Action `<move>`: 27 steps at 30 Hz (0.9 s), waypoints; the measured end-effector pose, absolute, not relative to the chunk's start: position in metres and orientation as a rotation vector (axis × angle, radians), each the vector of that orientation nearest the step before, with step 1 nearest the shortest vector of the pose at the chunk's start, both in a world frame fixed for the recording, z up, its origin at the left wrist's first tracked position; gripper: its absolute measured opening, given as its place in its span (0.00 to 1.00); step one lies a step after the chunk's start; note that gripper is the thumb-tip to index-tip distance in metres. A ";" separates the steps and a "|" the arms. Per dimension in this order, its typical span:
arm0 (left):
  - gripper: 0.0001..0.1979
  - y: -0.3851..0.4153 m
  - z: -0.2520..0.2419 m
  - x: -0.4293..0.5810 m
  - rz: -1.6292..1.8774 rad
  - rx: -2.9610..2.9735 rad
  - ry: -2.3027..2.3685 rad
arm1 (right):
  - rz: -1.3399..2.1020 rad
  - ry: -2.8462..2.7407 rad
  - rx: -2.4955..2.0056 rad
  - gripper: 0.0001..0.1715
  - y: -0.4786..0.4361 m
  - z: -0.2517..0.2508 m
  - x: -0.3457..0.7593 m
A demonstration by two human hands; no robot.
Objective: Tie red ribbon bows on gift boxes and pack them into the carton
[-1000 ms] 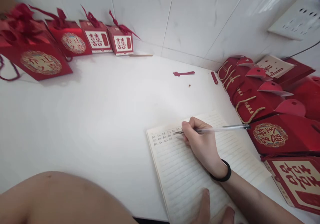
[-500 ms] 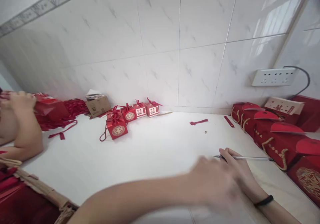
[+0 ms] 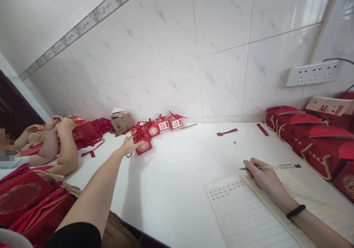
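Observation:
My left hand (image 3: 127,146) is stretched far out across the white table (image 3: 177,174) and touches a small red gift box (image 3: 142,144) with a ribbon bow; its fingers lie against the box's left side, and I cannot see whether they grip it. My right hand (image 3: 262,176) rests on an open lined notebook (image 3: 243,218) and is closed round a clear pen (image 3: 272,166), whose tip points left, just above the page. A few rows of small writing sit at the top of the left page.
Three more small red boxes (image 3: 163,124) and a cardboard carton (image 3: 122,122) stand against the tiled wall. Red gift bags (image 3: 306,137) line the right edge under a power strip (image 3: 312,73). Another person's arms (image 3: 59,148) work among red bags at the left.
The view has lifted from the notebook to the whole table. My left arm has swung from beside the notebook out to the nearest small red box. The right hand has stopped writing.

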State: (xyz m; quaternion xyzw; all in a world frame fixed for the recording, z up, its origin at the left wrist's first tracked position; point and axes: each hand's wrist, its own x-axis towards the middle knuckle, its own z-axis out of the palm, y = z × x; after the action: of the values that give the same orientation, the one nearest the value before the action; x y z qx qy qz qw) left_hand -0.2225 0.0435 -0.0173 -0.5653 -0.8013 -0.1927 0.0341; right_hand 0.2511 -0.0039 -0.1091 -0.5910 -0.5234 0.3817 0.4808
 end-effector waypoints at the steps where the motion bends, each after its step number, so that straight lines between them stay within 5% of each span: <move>1: 0.37 0.043 -0.021 -0.224 -0.581 -1.772 -2.481 | 0.922 -1.281 -1.435 0.21 -0.004 -0.109 0.251; 7: 0.46 0.051 -0.035 -0.226 -0.686 -1.813 -2.481 | 0.921 -1.273 -1.414 0.20 0.000 -0.116 0.252; 12: 0.44 0.057 -0.040 -0.207 -0.805 -1.936 -2.479 | 0.920 -1.291 -1.421 0.21 0.000 -0.115 0.252; 21: 0.47 0.009 -0.015 -0.125 -0.659 -2.393 -1.784 | 0.895 -1.313 -1.427 0.21 -0.001 -0.113 0.252; 27: 0.47 -0.067 0.020 -0.141 -1.104 -2.400 -1.841 | 0.818 -1.385 -1.471 0.22 -0.004 -0.114 0.261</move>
State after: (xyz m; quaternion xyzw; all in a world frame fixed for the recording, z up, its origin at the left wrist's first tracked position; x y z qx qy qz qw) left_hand -0.1406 -0.0667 0.0199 -0.7447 -0.5714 -0.3425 -0.0394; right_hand 0.2609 -0.0040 -0.1137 -0.5983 -0.5632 0.3326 0.4629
